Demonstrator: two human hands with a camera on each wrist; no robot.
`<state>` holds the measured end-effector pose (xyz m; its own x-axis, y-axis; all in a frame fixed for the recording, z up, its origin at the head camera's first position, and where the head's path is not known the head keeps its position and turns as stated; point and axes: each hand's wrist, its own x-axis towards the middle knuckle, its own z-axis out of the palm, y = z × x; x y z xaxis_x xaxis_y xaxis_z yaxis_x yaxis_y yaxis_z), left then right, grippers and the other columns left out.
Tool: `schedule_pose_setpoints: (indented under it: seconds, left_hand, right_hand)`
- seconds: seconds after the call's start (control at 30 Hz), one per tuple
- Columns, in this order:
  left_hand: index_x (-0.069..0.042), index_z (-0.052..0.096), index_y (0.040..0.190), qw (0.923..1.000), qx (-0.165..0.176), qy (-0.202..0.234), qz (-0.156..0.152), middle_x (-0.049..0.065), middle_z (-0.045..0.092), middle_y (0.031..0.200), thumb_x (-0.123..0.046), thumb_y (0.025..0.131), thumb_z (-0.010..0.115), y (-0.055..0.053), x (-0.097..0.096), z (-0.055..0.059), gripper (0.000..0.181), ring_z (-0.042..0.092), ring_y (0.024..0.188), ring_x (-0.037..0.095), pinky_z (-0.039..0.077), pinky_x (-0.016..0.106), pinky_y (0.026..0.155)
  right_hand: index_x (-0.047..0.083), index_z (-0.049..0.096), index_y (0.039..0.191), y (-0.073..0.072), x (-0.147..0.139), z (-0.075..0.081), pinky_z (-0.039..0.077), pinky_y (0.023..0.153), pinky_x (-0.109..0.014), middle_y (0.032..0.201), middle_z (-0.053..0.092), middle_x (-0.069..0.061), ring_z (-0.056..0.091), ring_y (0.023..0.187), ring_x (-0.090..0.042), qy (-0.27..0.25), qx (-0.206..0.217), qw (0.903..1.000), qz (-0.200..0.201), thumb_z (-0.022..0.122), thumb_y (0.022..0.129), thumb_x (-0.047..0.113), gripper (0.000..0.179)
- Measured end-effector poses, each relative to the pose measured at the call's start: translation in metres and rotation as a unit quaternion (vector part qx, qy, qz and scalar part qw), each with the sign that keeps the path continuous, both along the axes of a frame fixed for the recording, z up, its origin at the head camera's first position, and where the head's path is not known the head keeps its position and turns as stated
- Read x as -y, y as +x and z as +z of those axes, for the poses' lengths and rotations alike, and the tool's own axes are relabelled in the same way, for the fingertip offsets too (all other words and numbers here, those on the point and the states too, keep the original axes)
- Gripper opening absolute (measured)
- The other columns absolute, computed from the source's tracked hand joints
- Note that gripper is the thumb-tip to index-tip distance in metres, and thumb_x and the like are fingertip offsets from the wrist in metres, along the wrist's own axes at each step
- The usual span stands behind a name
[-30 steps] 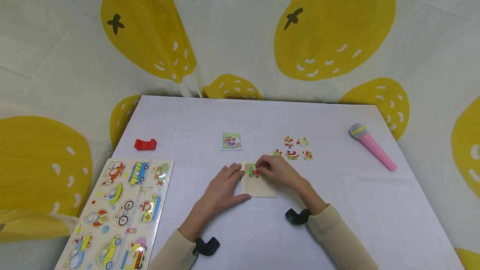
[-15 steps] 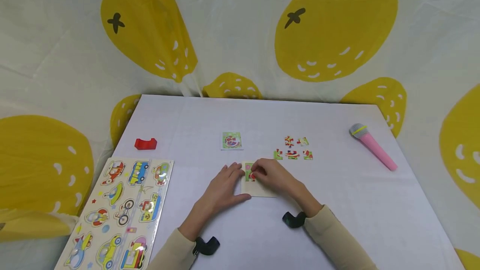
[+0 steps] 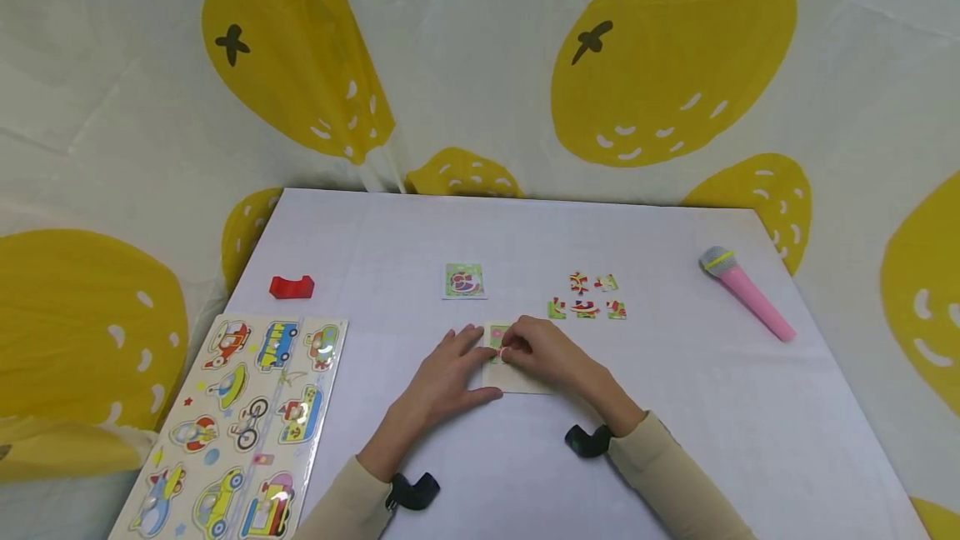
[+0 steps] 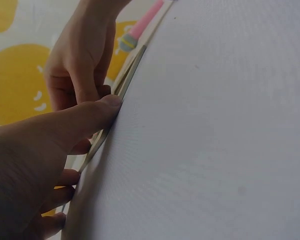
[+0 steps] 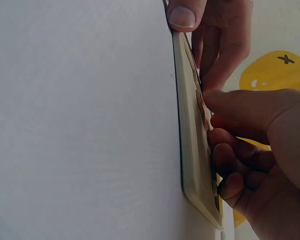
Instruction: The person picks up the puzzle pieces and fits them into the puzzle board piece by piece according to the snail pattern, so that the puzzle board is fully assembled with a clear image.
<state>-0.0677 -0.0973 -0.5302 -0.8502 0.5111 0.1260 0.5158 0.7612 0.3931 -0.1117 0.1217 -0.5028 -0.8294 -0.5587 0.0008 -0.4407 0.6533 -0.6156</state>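
A small pale square puzzle board (image 3: pixel 525 384) lies on the table between the hands. At its upper left corner, green-and-pink jigsaw pieces (image 3: pixel 497 332) sit in it, partly covered by fingers. My left hand (image 3: pixel 447 375) rests at the board's left side, fingers fairly straight, the thumb at the near left edge and the index finger reaching onto the board. With thumb and fingertips my right hand (image 3: pixel 557 353) pinches a reddish jigsaw piece (image 5: pixel 205 116) against the board. Most of that piece is hidden by the fingers.
Several loose jigsaw pieces (image 3: pixel 585 309) lie beyond the right hand. A picture card (image 3: pixel 464 282) is behind the board. A red block (image 3: pixel 291 287) and a vehicle puzzle board (image 3: pixel 240 423) stand left; a pink toy microphone (image 3: pixel 750 294) lies at the right.
My right hand has shifted slightly left over the board with the jigsaw piece. The left index finger has moved inward onto the board, near the right fingertips.
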Motion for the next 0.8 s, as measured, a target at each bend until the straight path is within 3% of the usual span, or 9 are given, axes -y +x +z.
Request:
schedule_pose_setpoints:
  seconds: [0.8]
  left_hand:
    - [-0.022, 0.065, 0.134, 0.9998, -0.006, -0.006, -0.018, 0.012, 0.049, 0.151, -0.055, 0.086, 0.072, -0.0006, 0.0, -0.0002, 0.059, 0.042, 0.146, 0.032, 0.031, 0.05, 0.123]
  right_hand:
    - [0.012, 0.073, 0.1, -0.0007, -0.0017, 0.0024, 0.052, 0.076, -0.023, 0.09, 0.063, 0.006, 0.058, 0.082, -0.006, 0.007, 0.001, 0.9999, 0.01, 0.076, 0.089, 0.021, 0.014]
